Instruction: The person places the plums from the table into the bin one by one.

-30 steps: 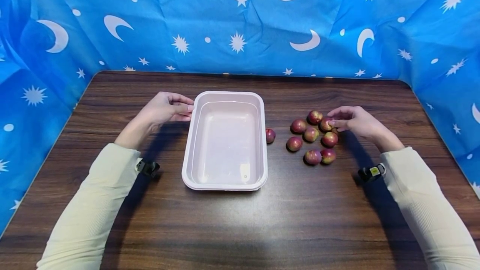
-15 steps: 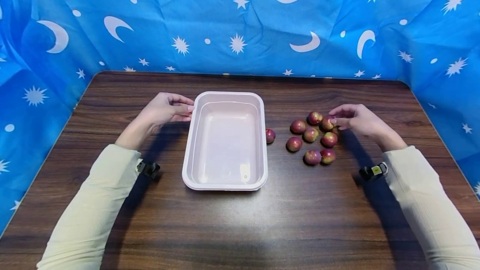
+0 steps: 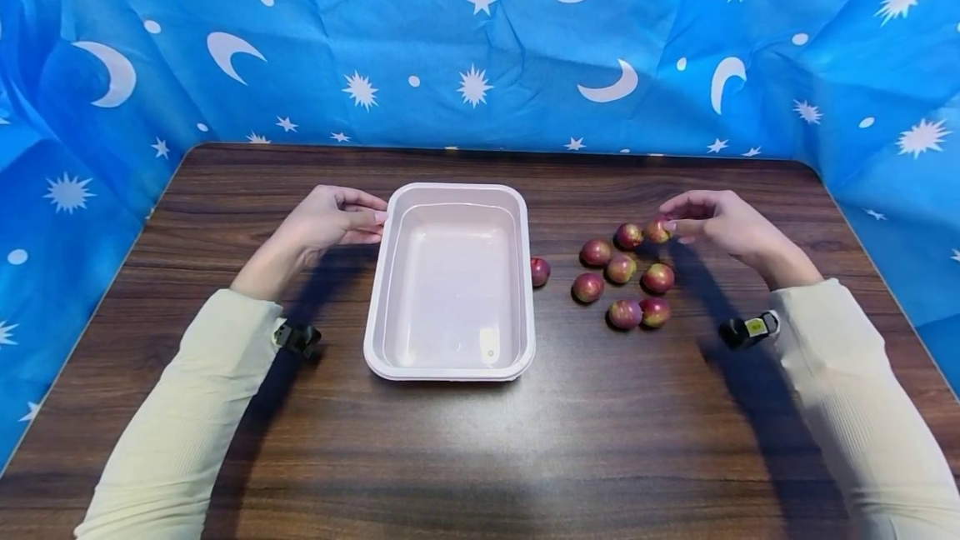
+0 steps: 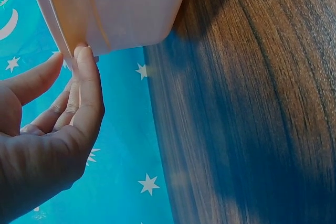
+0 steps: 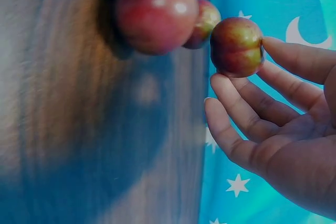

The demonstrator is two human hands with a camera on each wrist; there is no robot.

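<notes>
A pale pinkish-white plastic tub [image 3: 453, 367] stands on the table with nothing inside. My left hand [image 3: 330, 217] pinches its far left rim between thumb and fingers; the left wrist view shows the fingertips [image 4: 86, 59] at the rim's edge. My right hand [image 3: 726, 225] pinches a red-and-yellow plum [image 3: 658, 230] between thumb and fingertips. That plum [image 5: 237, 47] appears close up in the right wrist view, thumb on one side and fingers beneath. Several other plums [image 3: 621, 268] lie in a loose group just left of and below the right hand.
One plum [image 3: 540, 272] sits against the tub's right side, partly hidden by it. Under everything is a dark wood-grain table [image 3: 480, 457]. A blue cloth [image 3: 420, 40] with white moons and stars hangs behind and at both sides. Both wrists wear small black cameras.
The right hand has moved slightly away toward the back of the table, and the pinched plum has come away from its place in the group. The left hand and tub stay put.
</notes>
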